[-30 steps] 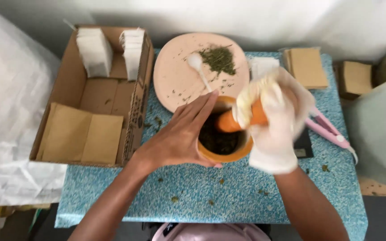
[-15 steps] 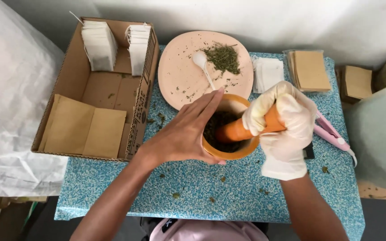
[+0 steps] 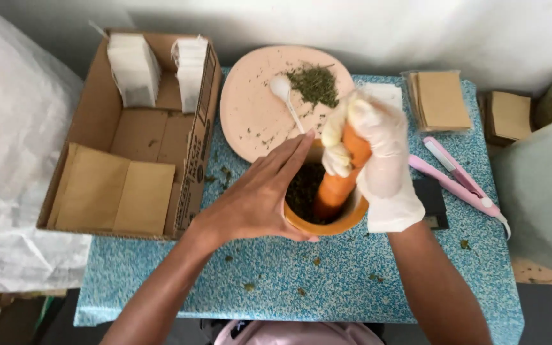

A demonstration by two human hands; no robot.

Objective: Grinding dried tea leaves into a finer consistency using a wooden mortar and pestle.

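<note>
An orange mortar (image 3: 340,223) sits mid-table with dark green crushed herbs (image 3: 305,188) inside. My left hand (image 3: 257,198), bare, is pressed flat against the mortar's left side and rim, fingers together and pointing up. My right hand (image 3: 375,160) wears a white glove and grips the top of an orange pestle (image 3: 340,179), which stands in the bowl tilted slightly right. Behind the mortar lies a round pink plate (image 3: 250,108) with a white spoon (image 3: 285,96) and a small heap of dried herbs (image 3: 314,83).
A cardboard box (image 3: 196,153) at left holds white filter bags and brown paper envelopes. Brown envelopes (image 3: 442,99) lie at back right, a pink sealing tool (image 3: 458,179) at right, a dark flat device (image 3: 432,201) beside the mortar. Herb flakes dot the blue speckled tabletop (image 3: 327,287).
My right hand has swung the pestle from a low slant toward the right to a more upright position, higher over the bowl. My left hand stays on the mortar.
</note>
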